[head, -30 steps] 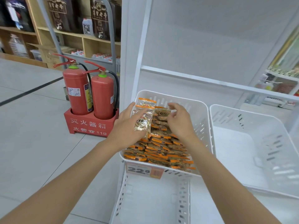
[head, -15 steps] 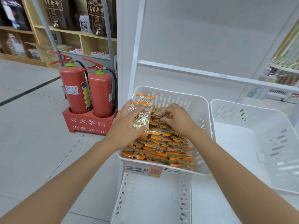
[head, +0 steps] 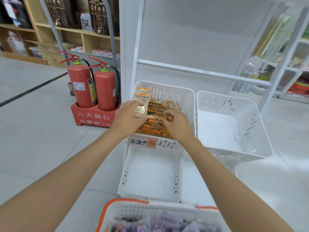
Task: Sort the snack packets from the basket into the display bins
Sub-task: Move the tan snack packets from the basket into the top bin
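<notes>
A white shelving unit carries three white slotted display bins. The upper right bin and the lower bin hold no packets. The upper left bin is filled with rows of orange-edged snack packets; a price tag is fixed to its front edge. At the bottom of the view, an orange-rimmed basket contains purple packets, blurred. Two red fire extinguishers stand in a red box on the floor, left of the shelving. The left hand is closed around a few upright packets at the left side of the filled bin, thumb in front. The right hand rests on the packet rows, fingers curled with the tips pinching at a packet edge; whether a packet is actually gripped cannot be told.
</notes>
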### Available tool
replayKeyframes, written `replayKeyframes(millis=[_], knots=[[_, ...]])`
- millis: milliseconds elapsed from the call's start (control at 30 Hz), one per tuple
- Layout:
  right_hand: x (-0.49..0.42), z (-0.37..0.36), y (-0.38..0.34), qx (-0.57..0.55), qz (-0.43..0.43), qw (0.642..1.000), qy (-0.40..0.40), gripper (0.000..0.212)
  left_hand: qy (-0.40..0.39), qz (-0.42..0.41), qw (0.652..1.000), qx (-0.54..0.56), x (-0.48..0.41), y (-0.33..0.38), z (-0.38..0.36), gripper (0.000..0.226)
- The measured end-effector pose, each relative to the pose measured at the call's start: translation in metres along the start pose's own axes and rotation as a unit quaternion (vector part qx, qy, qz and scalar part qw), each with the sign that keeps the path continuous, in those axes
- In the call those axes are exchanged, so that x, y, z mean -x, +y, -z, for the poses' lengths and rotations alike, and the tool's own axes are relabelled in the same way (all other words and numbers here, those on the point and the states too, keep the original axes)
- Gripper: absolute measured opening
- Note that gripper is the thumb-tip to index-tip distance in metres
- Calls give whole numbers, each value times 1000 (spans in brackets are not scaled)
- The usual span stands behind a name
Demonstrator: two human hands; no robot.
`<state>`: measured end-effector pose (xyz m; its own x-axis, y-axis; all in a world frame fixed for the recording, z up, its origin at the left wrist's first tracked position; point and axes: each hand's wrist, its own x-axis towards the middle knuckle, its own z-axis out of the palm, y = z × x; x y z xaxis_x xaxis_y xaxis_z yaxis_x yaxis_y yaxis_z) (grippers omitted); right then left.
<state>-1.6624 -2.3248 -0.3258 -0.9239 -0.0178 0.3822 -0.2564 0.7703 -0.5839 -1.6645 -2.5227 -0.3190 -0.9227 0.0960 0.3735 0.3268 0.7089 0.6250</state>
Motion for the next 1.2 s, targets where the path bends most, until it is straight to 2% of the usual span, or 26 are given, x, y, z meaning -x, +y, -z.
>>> replayKeyframes(millis=[133,233,367,467,533,567,633,733,767,800,867,933,1033,1100,1133,1200], knots=[[82,9,2,-13,-4,1000,-10,17,-61,-34,997,20,70,26,-16,38],[155,16,21,-28,-45,994,-92,15,-138,-16,990,20,138,28,-41,40],[251,18,61,-39,-132,969,-207,15,-255,35,966,8,229,11,-73,38],[312,4,86,-58,-180,946,-263,15,-284,72,956,18,282,-9,-82,39],[341,-10,88,-121,-214,921,-302,15,-284,98,953,30,308,-20,-80,39],[351,-19,85,-136,-213,913,-321,14,-286,107,952,30,317,-24,-78,39],[363,-36,71,-89,-161,911,-369,19,-294,114,949,28,331,-31,-74,39],[381,-60,45,-60,-101,875,-470,60,-293,111,949,30,340,-34,-68,37],[388,-67,39,-44,-85,865,-493,65,-289,111,950,33,342,-36,-66,35],[394,-75,37,-13,-61,862,-503,60,-285,113,951,37,344,-36,-65,33],[400,-86,38,53,-27,863,-501,37,-284,135,948,55,348,-39,-64,35],[396,-85,44,40,-59,865,-497,22,-281,164,942,77,350,-44,-66,40],[377,-67,53,-37,-95,887,-451,21,-299,210,922,127,351,-40,-71,60],[363,-48,48,-107,-123,906,-391,19,-345,238,889,182,353,-29,-76,80],[357,-41,43,-153,-136,911,-357,18,-366,244,875,203,354,-22,-79,84],[347,-31,36,-220,-155,912,-311,13,-379,233,872,205,353,-16,-86,82]])
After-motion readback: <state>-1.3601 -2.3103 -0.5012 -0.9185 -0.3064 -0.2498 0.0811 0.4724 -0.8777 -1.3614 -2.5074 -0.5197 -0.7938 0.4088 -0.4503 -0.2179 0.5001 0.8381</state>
